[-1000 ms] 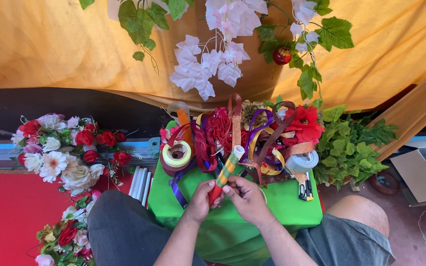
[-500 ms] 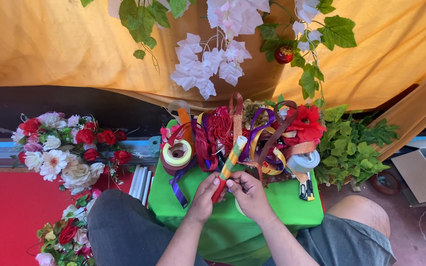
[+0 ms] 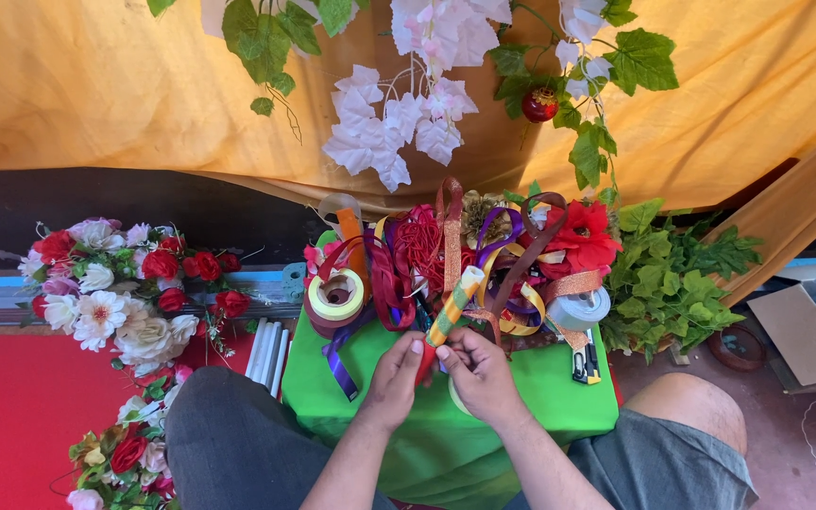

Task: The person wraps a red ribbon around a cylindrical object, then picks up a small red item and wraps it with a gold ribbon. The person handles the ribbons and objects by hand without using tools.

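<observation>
Both hands meet over the green-covered table (image 3: 559,397). The left hand (image 3: 396,378) and right hand (image 3: 479,373) pinch the lower end of a stick wrapped in yellow and green ribbon (image 3: 452,307), fingers closed around it; something red shows between them, too hidden to identify. The stick tilts up toward a heap of coloured ribbons (image 3: 446,250). A roll of yellow tape (image 3: 336,295) lies left, a grey tape roll (image 3: 580,309) right.

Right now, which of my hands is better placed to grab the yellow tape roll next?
Probably left. The left hand sits nearer the yellow tape roll, on that side of the striped stick; the right hand would have to cross over.
</observation>
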